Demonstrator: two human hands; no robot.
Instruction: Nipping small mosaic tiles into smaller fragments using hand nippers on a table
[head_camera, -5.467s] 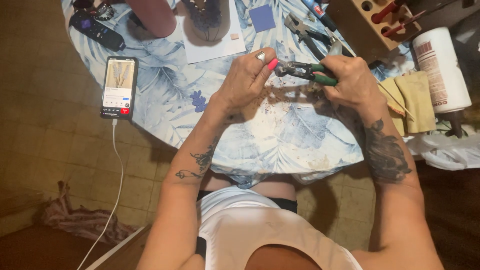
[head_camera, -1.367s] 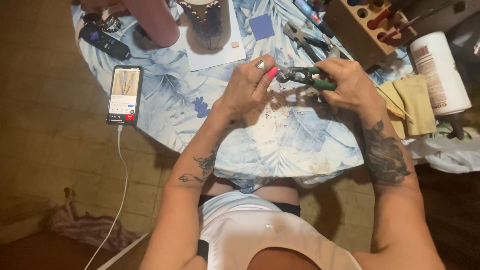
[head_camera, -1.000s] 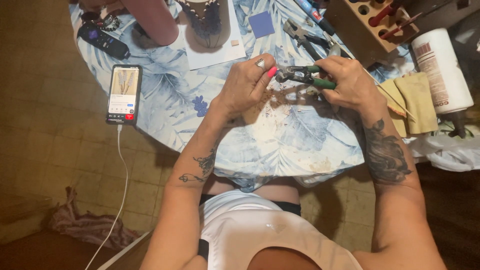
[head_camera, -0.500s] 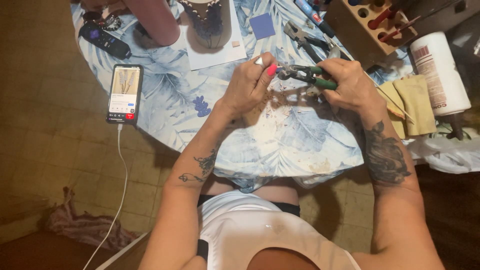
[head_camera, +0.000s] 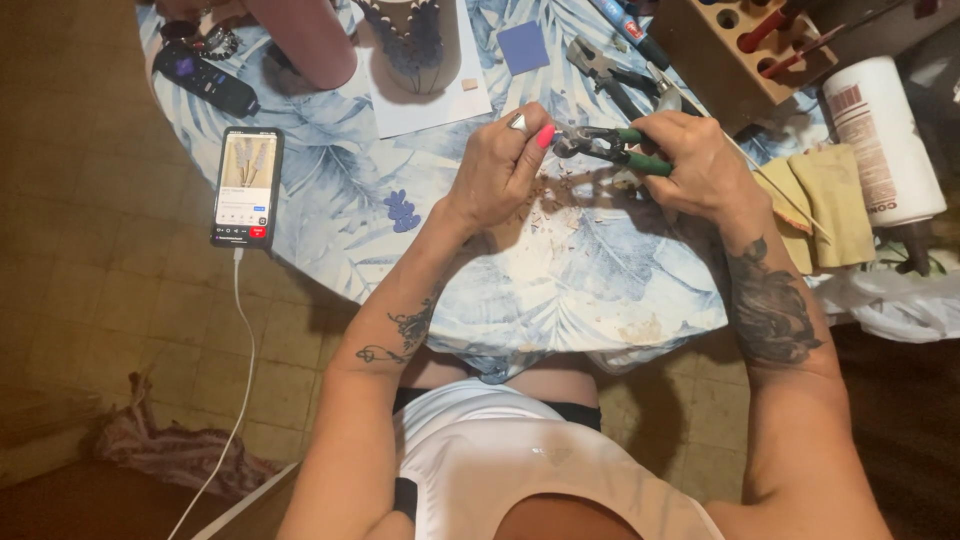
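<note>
My right hand (head_camera: 700, 165) grips green-handled nippers (head_camera: 612, 147) above the table's middle. Their jaws point left toward my left hand (head_camera: 502, 165), whose fingertips pinch a small piece right at the jaws; the piece itself is too small to make out. Under both hands, small pale chips (head_camera: 560, 200) lie scattered on the blue leaf-patterned tablecloth (head_camera: 330, 160).
A phone (head_camera: 248, 186) with a white cable lies at the table's left edge, a black remote (head_camera: 205, 82) beyond it. Another person's arm (head_camera: 300, 35) rests at the far side beside a mosaic piece on white paper (head_camera: 420, 50). Pliers (head_camera: 610, 70), a wooden tool block (head_camera: 740, 45), a white tube (head_camera: 885, 140) and yellow cloths (head_camera: 825, 200) sit at right.
My hands stay together at the nippers with only slight shifts. The view has drifted a little, so the phone sits lower and further right than before.
</note>
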